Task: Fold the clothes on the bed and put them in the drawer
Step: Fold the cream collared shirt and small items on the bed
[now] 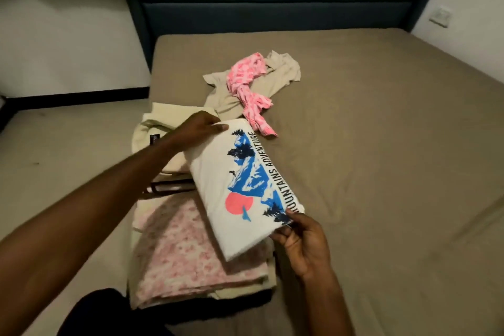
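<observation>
The folded white T-shirt (240, 188) is a flat soft rectangle with a blue mountain print, a pink circle and dark letters. The left hand (199, 125) pinches its far corner, the right hand (300, 240) its near corner. It is over a folded stack (191, 254) on the bed (381, 144); beyond it lie crumpled clothes (251, 90).
</observation>
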A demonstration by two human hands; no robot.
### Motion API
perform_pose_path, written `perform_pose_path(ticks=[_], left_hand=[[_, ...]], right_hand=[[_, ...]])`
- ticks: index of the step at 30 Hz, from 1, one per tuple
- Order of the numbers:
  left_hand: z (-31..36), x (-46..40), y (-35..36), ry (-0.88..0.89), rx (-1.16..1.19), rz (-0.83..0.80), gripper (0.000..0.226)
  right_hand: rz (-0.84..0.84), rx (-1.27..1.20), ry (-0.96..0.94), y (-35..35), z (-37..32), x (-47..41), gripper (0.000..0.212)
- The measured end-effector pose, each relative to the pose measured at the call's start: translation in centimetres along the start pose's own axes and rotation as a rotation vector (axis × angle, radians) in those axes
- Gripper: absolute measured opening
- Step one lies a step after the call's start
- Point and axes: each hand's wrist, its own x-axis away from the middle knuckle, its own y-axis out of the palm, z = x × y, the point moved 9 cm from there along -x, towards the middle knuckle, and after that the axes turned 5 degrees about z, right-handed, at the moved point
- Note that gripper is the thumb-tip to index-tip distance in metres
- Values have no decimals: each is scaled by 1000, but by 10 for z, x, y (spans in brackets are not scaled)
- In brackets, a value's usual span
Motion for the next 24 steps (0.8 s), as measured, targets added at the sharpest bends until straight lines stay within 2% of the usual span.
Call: perform_pose_path(ticks=[2, 4, 8, 10, 13, 16, 18, 21, 23, 24], left_hand=[[-21, -18, -45, -23, -57, -7, 54], [-42, -35, -81, -42, -88, -13, 50], [-79, -79, -142, -81, -129, 6, 40], [-99, -105, -158, -88, -168, 3, 38], [-141, -133, -152, -120, -366, -16, 38], [-187, -142, -112, -138, -567, -90, 37], [-202, -142, -96, -135, -552, -49, 36], [-200, -143, -102, -77, -472, 129, 41], [-193, -144, -108, -39, -437, 199, 44], [-191, -144, -108, -45, -421, 197, 42]], right_hand=[[-43, -32, 27, 47, 20, -25, 28], [-55, -70, 36, 86, 35, -48, 19], [-72, -192, 20, 163, 66, -99, 29], [-77, -166, 31, 189, 84, -119, 28], [66, 50, 67, 186, 109, -140, 23], [164, 267, 53, 169, 122, -155, 27], [174, 327, 13, 168, 122, -159, 27], [159, 414, -65, 173, 112, -155, 27], [177, 586, -163, 175, 103, -158, 18], [247, 700, -165, 174, 98, -155, 16]])
